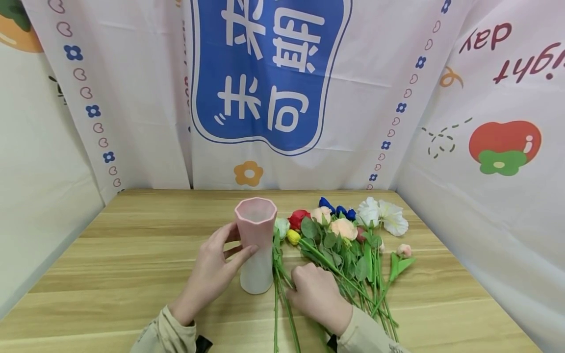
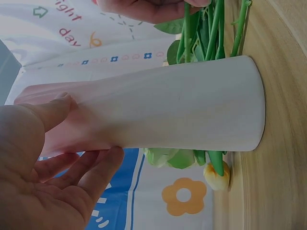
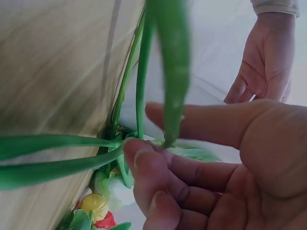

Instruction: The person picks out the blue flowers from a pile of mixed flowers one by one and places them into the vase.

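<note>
A tall vase (image 1: 257,255), pink at the faceted rim and fading to white below, stands upright on the table. My left hand (image 1: 217,259) grips its upper part, thumb on the near side and fingers round the left; the left wrist view shows the same hold on the vase (image 2: 158,110). Just right of the vase, my right hand (image 1: 319,296) has curled fingers among green stems. In the right wrist view, a flower stem (image 3: 173,72) runs between the thumb and fingers of this hand (image 3: 211,158). Its bloom cannot be made out.
Artificial flowers lie heaped on the right of the wooden table (image 1: 145,274): a red rose (image 1: 298,219), peach roses (image 1: 344,229), a yellow tulip (image 1: 293,237), blue buds (image 1: 325,204), white blooms (image 1: 393,218) and a pink tulip (image 1: 403,251). Printed cloth (image 1: 145,98) hangs behind.
</note>
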Demonstrator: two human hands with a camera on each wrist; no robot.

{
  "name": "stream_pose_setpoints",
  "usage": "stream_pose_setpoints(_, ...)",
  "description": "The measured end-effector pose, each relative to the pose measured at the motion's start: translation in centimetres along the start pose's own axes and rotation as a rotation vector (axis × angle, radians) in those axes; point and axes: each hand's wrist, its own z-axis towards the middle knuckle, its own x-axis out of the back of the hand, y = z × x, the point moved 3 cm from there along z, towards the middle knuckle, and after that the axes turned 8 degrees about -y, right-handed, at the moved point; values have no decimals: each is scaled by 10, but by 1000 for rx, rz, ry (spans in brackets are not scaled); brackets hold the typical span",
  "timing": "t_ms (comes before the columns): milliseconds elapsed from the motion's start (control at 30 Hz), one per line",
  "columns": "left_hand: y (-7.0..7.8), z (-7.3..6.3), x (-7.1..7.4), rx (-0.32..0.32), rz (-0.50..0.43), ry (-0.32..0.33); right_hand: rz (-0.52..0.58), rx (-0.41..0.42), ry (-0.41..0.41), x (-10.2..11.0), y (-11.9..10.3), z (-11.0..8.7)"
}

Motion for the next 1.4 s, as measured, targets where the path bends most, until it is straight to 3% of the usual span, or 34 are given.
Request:
stream_pose_setpoints(267, 1, 0, 1, 3, 10, -4, 23, -9, 6, 2, 0, -2)
stream_pose_setpoints(533, 1, -1, 1, -3, 5, -5, 75, -68, -40, 11, 5, -7)
stream_pose_setpoints(733, 1, 0, 0, -4, 12, -6, 171, -128, -47, 41, 33, -13)
stream_pose_setpoints(1000, 1, -1, 0, -2, 22, -6, 95, -200, -28, 69, 80, -24)
stream_pose_setpoints(1200, 0, -1, 0, -7, 13, -1, 34, -170, -76, 65, 104, -28)
stream_pose_setpoints(1400, 2, 0, 1, -9, 4, -10, -15, -163, -179, 47, 111, -30)
